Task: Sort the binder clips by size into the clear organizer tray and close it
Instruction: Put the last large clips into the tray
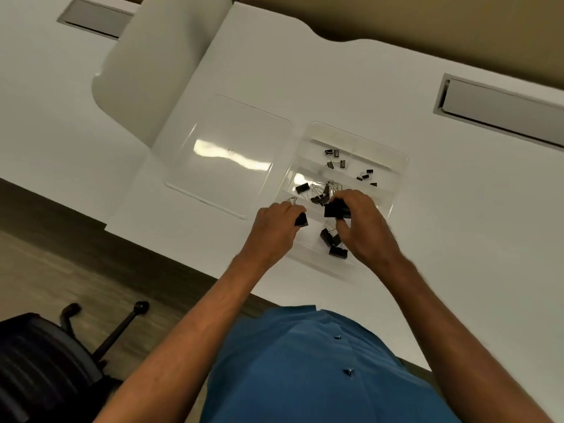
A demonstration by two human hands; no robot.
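Note:
A clear organizer tray lies on the white desk, its flat clear lid open to the left. Small black binder clips sit in the far compartments, with tiny ones to their right. A mixed heap of clips fills the middle compartment. Large clips lie in the near compartment. My left hand pinches a black binder clip at the tray's left edge. My right hand grips a large black clip over the tray.
The white desk has a cable slot at the far right and another at the far left. A white panel stands left of the lid. An office chair sits on the floor at lower left.

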